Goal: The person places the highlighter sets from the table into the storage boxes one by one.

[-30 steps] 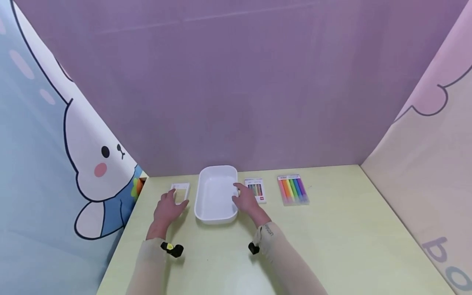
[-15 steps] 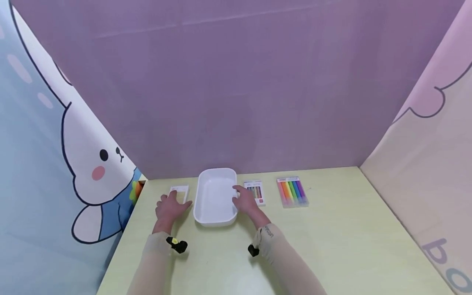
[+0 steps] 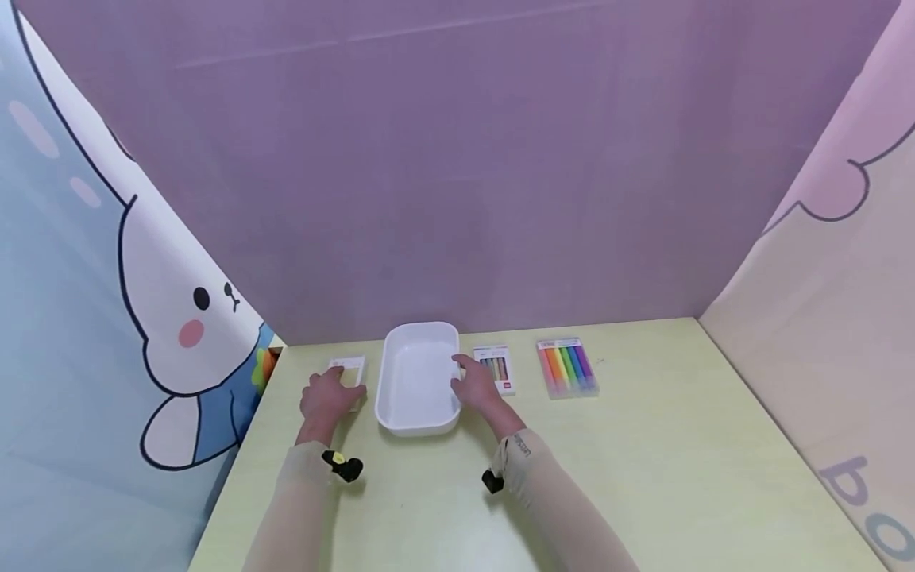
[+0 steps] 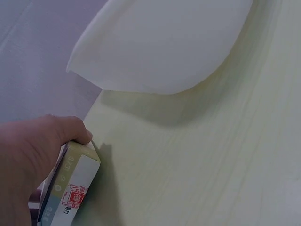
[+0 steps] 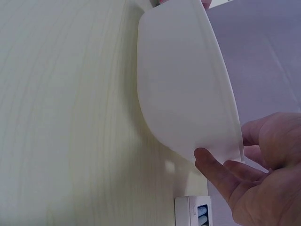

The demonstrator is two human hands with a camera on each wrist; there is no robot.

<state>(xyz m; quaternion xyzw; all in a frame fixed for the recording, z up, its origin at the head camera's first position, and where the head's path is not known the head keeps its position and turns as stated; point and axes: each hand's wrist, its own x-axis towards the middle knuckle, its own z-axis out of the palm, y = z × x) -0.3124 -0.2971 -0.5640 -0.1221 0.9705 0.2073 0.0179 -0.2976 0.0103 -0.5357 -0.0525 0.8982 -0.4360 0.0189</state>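
Note:
My left hand (image 3: pixel 329 399) holds a small white-and-tan box (image 4: pixel 75 186) at the left of the table. In the left wrist view the thumb lies on the box's edge, with the other fingers mostly hidden behind it. Right of that box stands a white plastic basin (image 3: pixel 418 381). My right hand (image 3: pixel 477 386) grips the basin's right rim. The right wrist view shows its thumb on the outer wall and fingers over the rim.
Just beyond the right hand lies a white pack of coloured sticks (image 3: pixel 498 367). Farther right is a clear case of rainbow-coloured markers (image 3: pixel 568 369). A purple panel (image 3: pixel 457 175) rises behind the pale table (image 3: pixel 679 461); printed cloths hang at both sides.
The left hand's thumb has drawn in against the small box, and that hand has shifted slightly. The right hand stays at the basin's rim, and the basin stands in place.

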